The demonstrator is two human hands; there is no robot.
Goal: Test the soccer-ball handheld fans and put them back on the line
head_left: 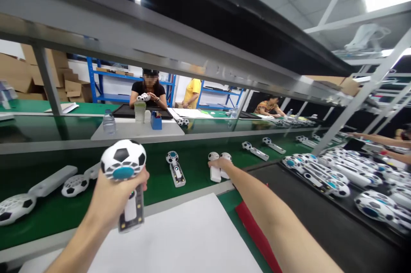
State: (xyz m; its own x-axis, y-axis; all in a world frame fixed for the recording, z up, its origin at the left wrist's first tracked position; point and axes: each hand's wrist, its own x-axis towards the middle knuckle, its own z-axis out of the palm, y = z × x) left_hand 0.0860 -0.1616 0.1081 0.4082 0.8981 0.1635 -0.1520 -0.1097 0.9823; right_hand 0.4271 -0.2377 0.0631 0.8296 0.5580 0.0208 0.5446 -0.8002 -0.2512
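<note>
My left hand (pixel 111 194) is closed around the neck of a soccer-ball handheld fan (pixel 123 159), held upright above the white sheet (pixel 180 238). Its round head is white with black patches and a blue part; below the fist, the open handle shows parts inside. My right hand (pixel 222 163) stretches over the green conveyor belt (pixel 195 161). Its fingers are closed at the neck of a white fan (pixel 215 173), with a second fan (pixel 226 156) right beside it. Part of the fingers' grip is hidden. Between my hands, an open-handled fan (pixel 176 170) lies on the belt.
More fans (pixel 75 185) lie along the belt on both sides. At right, a black tray (pixel 272 204) carries many fans in piles; a red strip (pixel 257 234) is beside it. A shelf beam (pixel 160 50) crosses overhead. Co-workers (pixel 149 91) sit across the line.
</note>
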